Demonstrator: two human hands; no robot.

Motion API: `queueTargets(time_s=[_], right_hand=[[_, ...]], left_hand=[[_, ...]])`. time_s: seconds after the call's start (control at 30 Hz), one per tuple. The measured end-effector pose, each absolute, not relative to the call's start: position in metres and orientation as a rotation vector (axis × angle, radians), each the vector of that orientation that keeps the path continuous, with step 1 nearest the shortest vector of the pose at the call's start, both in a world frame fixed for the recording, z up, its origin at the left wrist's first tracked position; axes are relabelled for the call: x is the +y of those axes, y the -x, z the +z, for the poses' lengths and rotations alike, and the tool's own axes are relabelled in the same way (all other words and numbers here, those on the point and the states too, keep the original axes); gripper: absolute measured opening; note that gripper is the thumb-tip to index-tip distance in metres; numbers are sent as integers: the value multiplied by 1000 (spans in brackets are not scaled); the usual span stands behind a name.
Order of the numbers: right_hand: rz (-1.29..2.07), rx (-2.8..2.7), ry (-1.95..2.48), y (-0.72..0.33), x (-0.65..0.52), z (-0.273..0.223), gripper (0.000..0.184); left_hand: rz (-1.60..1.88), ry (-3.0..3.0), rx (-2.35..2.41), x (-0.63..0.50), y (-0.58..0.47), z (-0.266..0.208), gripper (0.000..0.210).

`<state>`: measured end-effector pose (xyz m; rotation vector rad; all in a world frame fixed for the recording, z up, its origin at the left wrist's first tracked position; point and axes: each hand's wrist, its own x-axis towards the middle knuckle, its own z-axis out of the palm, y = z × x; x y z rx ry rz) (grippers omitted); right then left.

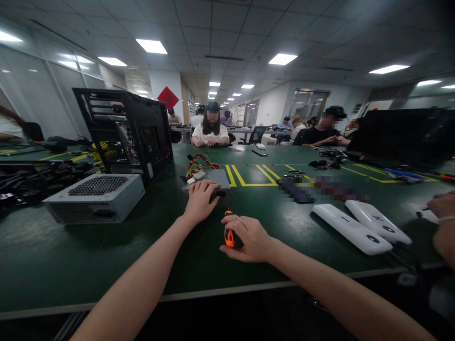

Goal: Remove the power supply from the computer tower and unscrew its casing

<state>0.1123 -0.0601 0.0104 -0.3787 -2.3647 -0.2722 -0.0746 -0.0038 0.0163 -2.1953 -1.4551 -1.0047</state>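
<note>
A small grey power supply (221, 177) lies on the green table in front of me, with a bundle of coloured cables (201, 162) at its far left. My left hand (202, 198) grips its near side, fingers over the top and thumb along the front. An orange and black screwdriver (230, 236) is between the thumb and fingers of my right hand (249, 239). Its thin shaft points away from me and reaches the near right corner of the power supply. The tip is too small to make out.
To the left stand a larger power supply (130, 199) and an open black computer case (156, 137). Two white power banks (350, 227) lie at the right, near another person's hand (444, 213). A dark monitor (401, 137) stands behind them. People sit across the table.
</note>
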Motion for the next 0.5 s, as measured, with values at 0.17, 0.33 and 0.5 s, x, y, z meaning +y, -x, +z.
queueTargets(time_s=[0.17, 0.33, 0.5], right_hand=[[-299, -2452, 367, -113, -64, 16, 36], [-380, -2464, 333, -110, -63, 14, 31], [-307, -2365, 354, -111, -60, 10, 33]], left_hand=[[-1012, 2206, -1462, -5, 74, 17, 34], [-1008, 2197, -1451, -4, 74, 17, 34], [-1002, 2192, -1444, -3, 75, 16, 34]])
